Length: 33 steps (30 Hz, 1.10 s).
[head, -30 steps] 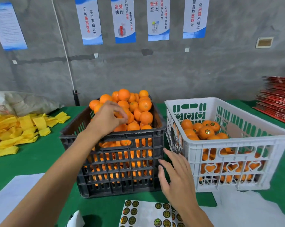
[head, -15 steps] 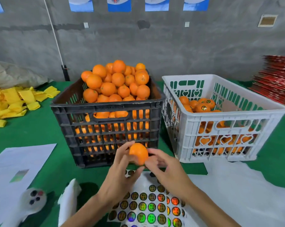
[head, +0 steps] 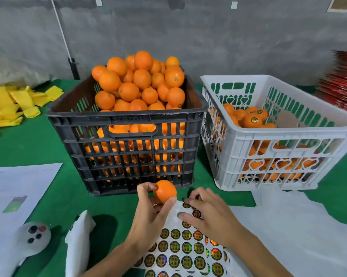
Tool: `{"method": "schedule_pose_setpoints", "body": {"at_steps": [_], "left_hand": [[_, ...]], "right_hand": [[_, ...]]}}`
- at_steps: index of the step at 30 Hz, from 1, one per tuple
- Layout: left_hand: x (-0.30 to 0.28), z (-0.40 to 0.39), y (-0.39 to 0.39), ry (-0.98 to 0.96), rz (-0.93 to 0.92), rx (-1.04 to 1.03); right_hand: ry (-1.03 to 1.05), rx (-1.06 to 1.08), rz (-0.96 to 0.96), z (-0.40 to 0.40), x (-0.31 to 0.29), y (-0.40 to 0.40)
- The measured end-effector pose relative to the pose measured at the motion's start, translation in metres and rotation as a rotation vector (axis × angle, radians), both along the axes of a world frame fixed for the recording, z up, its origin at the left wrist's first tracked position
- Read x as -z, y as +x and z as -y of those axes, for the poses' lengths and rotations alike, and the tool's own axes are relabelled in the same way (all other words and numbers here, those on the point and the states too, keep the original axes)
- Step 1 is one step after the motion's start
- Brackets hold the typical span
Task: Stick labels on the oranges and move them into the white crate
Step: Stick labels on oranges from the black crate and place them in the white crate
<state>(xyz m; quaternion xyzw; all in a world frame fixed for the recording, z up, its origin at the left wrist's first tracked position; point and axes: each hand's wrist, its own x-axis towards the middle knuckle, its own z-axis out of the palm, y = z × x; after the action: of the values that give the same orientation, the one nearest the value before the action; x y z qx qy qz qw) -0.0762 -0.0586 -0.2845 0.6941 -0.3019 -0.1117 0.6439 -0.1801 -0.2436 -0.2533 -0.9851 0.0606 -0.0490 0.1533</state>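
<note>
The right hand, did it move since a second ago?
Yes. The right hand left the black plastic crate's front and dropped onto the round-label sticker sheet below.

head view looks down, close overhead.

Heaped crate (head: 126,124) stands left of second crate (head: 284,140), sticker sheet (head: 180,254) before both.

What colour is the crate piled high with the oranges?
The full crate is black, or a very dark grey, as the head view shows; the other crate is white.
</note>
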Motion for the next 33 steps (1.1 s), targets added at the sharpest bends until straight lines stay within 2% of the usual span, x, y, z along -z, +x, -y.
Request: {"method": "schedule_pose_setpoints", "body": {"at_steps": [5,9,18,25,33], "left_hand": [[-0.001,0.000,0.001,-0.020,-0.022,-0.015],[-0.001,0.000,0.002,-0.020,-0.060,-0.028],[-0.003,0.001,0.001,0.001,-0.069,-0.029],[-0.004,-0.002,0.000,-0.034,-0.044,-0.016],[-0.004,0.000,0.000,-0.043,-0.053,-0.041]], "right_hand": [[0.081,-0.025,0.045,-0.005,0.002,0.005],[0.148,0.041,0.111,-0.009,0.002,0.007],[0.100,0.038,0.049,0.002,0.000,0.001],[0.192,0.058,0.115,0.000,0.004,0.003],[0.106,0.057,0.136,-0.003,0.004,0.007]]}}
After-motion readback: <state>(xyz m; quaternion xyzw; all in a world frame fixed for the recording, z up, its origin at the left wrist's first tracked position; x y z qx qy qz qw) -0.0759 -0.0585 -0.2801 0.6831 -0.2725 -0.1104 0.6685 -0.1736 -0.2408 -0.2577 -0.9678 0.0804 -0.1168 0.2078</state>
